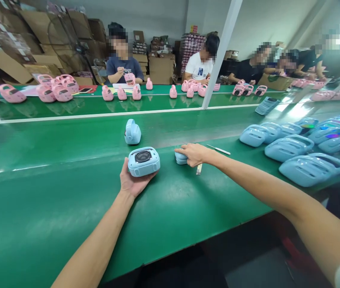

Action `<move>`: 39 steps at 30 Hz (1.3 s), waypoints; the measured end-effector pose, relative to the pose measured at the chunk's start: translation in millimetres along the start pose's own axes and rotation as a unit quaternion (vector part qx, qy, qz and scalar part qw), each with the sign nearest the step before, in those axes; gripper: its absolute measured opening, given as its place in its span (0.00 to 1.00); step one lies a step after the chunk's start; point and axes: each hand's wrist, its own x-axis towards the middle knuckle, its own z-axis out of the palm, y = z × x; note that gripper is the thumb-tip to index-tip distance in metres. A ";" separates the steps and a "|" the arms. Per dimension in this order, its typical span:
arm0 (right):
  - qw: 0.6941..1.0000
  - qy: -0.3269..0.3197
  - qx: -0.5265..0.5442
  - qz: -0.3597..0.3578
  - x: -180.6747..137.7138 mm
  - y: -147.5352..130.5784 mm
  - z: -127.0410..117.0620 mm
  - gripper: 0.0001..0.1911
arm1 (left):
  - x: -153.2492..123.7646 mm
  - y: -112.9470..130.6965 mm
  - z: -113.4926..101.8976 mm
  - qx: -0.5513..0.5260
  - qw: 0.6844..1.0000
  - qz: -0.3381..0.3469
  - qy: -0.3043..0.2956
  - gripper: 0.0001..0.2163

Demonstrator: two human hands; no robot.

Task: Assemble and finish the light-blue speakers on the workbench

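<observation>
My left hand [134, 185] holds a light-blue portable speaker [144, 170] from below and behind, clear of my right hand. The speaker's top side faces up, showing a round black driver in an uncovered opening. Farther right, my right hand [196, 153] reaches over a small stack of light-blue plastic panels [181, 159]. Its index finger is stretched out across the top of the stack; the other fingers are bent and partly hidden. Beyond the held speaker, another light-blue speaker [133, 133] with a handle stands on the green work surface [170, 212].
A white-handled screwdriver [219, 150] and a small strip [199, 169] lie by my right hand. Several blue handled shells [312, 170] crowd the right side. Across a white divider [98, 116], people sit near pink speakers [122, 93]. A white post [221, 52] rises midway.
</observation>
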 end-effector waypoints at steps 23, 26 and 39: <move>0.445 0.125 0.885 -0.063 -11.5 -47.3 49.8 0.31 | 1.4 -19.2 -21.2 0.120 0.991 0.056 -0.022 0.36; 0.416 0.126 0.899 -0.045 -8.0 -55.3 57.1 0.31 | 1.0 -20.5 -20.1 0.127 0.990 0.064 -0.008 0.37; 0.393 0.196 0.898 0.022 -7.5 -74.2 60.9 0.26 | -6.8 -23.6 -8.3 0.184 0.976 0.112 -0.004 0.40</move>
